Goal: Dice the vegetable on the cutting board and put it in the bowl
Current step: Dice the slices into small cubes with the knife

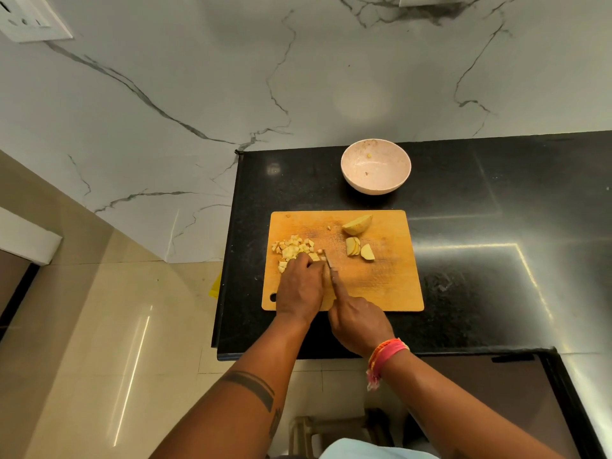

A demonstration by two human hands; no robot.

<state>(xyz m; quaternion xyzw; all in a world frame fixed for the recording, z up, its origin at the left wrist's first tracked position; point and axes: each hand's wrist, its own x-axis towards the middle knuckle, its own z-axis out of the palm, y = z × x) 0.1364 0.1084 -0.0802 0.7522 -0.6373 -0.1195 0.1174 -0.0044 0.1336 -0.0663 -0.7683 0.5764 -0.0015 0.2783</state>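
Observation:
A wooden cutting board (381, 283) lies on the black counter. A pile of diced potato (293, 248) sits at its left. My left hand (299, 289) lies over the near end of that pile, fingers curled down onto the pieces beside the blade. My right hand (356, 321) grips a knife (329, 265) whose blade points away from me, right beside the left fingers. A potato chunk (357, 224) and a few slices (359, 250) lie at the board's far right. A pale bowl (376, 166) stands behind the board, holding only a couple of tiny bits.
The black counter (480, 243) extends to the right and wraps toward me at the near right. Its left edge drops to a tiled floor (116, 326). A marble wall (231, 77) rises behind the bowl.

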